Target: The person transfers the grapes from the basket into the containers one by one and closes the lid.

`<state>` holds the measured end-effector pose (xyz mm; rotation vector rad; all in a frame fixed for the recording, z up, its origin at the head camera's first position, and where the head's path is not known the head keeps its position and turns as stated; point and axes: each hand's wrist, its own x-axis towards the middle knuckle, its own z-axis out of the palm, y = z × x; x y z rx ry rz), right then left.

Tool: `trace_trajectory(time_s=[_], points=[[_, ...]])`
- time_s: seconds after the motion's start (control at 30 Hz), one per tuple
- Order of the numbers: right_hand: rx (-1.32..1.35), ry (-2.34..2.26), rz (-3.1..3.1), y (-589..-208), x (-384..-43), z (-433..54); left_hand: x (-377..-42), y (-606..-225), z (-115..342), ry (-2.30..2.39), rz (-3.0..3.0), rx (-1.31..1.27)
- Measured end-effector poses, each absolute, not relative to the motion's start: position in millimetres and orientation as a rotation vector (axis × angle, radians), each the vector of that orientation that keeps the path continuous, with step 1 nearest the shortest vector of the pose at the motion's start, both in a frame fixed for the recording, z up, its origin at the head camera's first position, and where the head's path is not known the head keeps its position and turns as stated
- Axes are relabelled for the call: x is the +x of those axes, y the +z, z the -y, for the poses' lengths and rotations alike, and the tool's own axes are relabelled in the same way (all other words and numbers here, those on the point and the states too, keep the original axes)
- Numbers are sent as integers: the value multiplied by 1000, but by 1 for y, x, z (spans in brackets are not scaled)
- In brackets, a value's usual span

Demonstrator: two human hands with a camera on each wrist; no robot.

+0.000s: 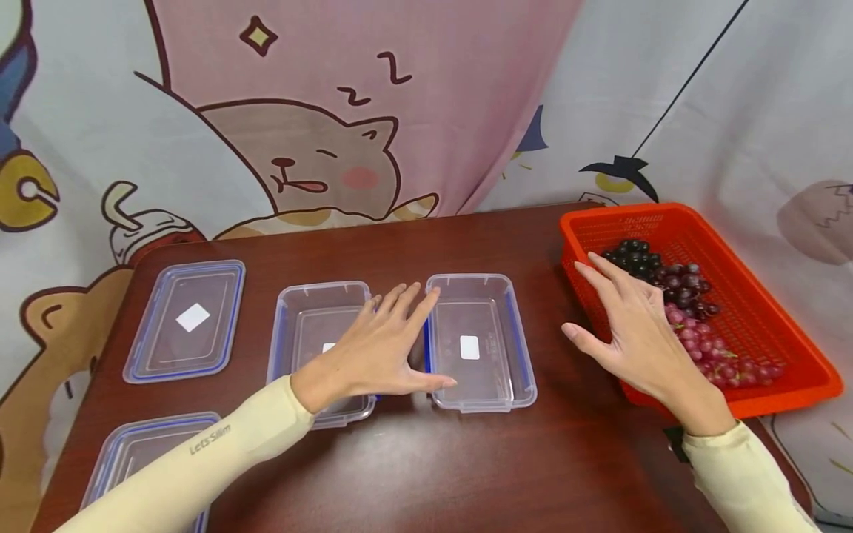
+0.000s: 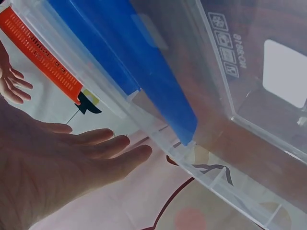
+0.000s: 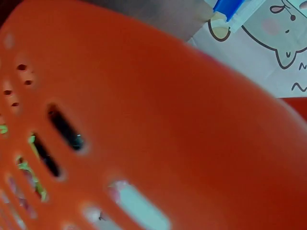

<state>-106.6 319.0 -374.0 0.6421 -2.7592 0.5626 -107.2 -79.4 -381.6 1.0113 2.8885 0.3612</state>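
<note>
In the head view, my left hand [image 1: 383, 348] hovers with fingers spread between two clear plastic containers, the left container [image 1: 313, 318] and the right container [image 1: 483, 311]. Both lack lids and have blue clips; whether my fingertips touch their rims cannot be told. My right hand [image 1: 629, 326] is spread at the left side of a red plastic basket [image 1: 766, 296], holding nothing. Inside lie black grapes [image 1: 636, 259], dark purple grapes [image 1: 686, 285] and pinkish-red grapes [image 1: 706, 348]. Only the basket's wall [image 3: 144, 96] fills most of the right wrist view, where that hand is not visible.
Two clear lids with blue seals lie on the left of the brown table [image 1: 413, 474]: a rear lid [image 1: 200, 281] with a white label and a front lid [image 1: 149, 444], partly under my left sleeve [image 1: 206, 451]. A cartoon-printed curtain [image 1: 466, 74] hangs behind the table.
</note>
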Motion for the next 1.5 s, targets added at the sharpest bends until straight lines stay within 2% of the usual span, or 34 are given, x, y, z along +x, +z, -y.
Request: trace_trajectory(time_s=[1.1,1.5], points=[[342,573,2813,-386,-84,-391,-115,-410,52,376,-2769,1033],[354,575,2835,-392,-104,-390,-110,-410,71,401,-2775,965]])
